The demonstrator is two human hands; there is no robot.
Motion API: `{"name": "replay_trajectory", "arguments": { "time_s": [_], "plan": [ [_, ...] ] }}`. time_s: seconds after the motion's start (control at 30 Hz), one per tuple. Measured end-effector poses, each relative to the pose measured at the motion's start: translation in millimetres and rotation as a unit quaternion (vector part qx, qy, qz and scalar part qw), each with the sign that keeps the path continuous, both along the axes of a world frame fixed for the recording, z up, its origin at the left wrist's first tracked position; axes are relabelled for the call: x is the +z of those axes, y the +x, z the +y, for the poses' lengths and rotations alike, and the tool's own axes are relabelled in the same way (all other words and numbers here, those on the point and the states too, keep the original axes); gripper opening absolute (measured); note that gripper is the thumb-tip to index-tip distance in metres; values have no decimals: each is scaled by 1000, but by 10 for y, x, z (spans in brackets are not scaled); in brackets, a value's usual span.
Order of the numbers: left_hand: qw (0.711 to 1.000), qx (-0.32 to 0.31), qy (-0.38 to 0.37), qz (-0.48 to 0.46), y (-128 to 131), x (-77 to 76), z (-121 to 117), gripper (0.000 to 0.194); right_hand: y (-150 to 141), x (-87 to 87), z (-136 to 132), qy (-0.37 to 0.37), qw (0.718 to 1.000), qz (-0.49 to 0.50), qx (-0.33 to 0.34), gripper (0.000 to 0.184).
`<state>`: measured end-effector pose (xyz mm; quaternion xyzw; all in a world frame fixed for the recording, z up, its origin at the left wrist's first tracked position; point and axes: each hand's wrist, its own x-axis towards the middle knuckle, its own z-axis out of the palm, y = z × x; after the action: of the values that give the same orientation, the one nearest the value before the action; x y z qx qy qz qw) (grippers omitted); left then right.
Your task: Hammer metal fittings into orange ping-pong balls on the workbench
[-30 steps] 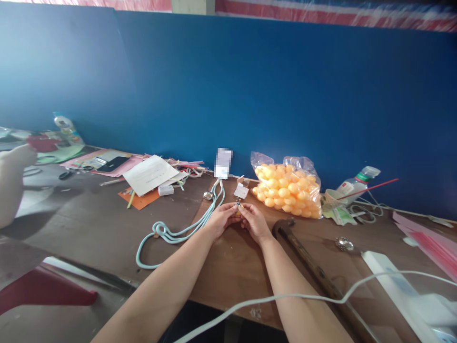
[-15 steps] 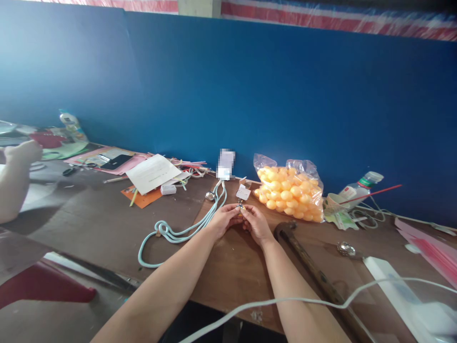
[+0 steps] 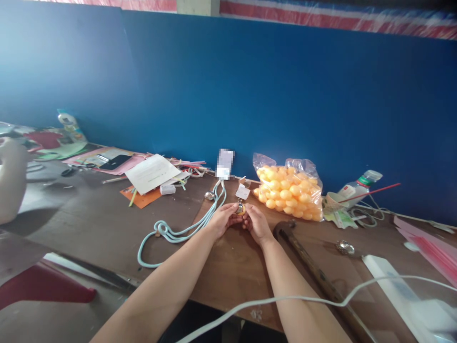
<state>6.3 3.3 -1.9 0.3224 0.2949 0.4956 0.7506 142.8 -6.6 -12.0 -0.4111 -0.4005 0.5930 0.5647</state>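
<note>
Piece in hand: a small yellow-and-silver object (image 3: 240, 209) sits between the two hands, above the brown table (image 3: 228, 286) (its make is too small to read).
Left hand: the left hand (image 3: 223, 219) is nearly closed, thumb and fingers pinching the piece from its left side.
Right hand: the right hand (image 3: 257, 225) is curled, fingertips at the piece's right edge; whether they grip it or merely touch it, I cannot tell.
Beyond the fingers: a small white tag (image 3: 243, 191) is just past the piece.
Left of the hands: a light-blue cord (image 3: 182, 237) lies looped, running up to a badge (image 3: 224, 166); a silvery ball (image 3: 209, 195) is beside it.
Right of the hands: a clear bag of orange balls (image 3: 289, 193) stands near the blue partition (image 3: 250, 95); a dark curved-handled stick (image 3: 314, 267) lies beside the right forearm.
Far left: another person's arm (image 3: 12, 186) rests at the table.
</note>
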Motion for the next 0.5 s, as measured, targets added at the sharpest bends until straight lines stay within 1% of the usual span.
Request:
{"name": "replay_trajectory", "arguments": {
  "time_s": [0.23, 0.37, 0.5],
  "plan": [
    [1000, -1, -3, 1, -4, 1, -1, 19, -2, 8, -4, 3, 1000, 8, 2, 39],
    [1000, 2, 4, -14, 4, -17, 0, 24, -3, 13, -1, -1, 1000, 13, -3, 39],
    [999, -3, 24, -21, 4, -39, 4, 35, -1, 9, 9, 4, 1000, 13, -3, 38]
  ]
}}
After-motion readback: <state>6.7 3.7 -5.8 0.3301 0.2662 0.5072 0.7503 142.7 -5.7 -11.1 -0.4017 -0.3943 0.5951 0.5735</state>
